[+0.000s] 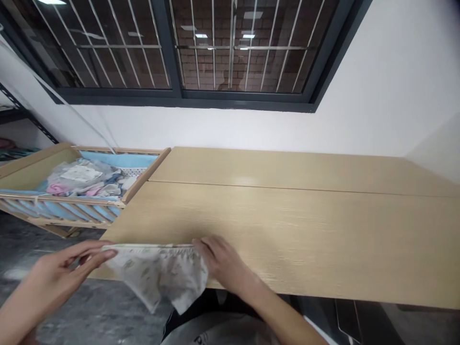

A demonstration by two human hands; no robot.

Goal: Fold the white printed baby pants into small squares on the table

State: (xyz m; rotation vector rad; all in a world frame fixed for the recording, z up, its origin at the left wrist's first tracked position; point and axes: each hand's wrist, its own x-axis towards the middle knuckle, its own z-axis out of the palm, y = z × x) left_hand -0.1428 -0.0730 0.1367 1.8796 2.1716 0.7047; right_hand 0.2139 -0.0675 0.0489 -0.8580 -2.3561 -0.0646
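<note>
Head view — pale patterned cloth [158, 273], gathered edge — hanging in two points.

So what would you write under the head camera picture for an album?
Two hands stretch a small patterned garment by its top at the table edge, beside a wooden crib.

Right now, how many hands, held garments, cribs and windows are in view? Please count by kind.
Hands: 2 (left hand, right hand)
Held garment: 1
Crib: 1
Window: 1
Total: 5
The clothes in the crib overlap too much to count.
</note>
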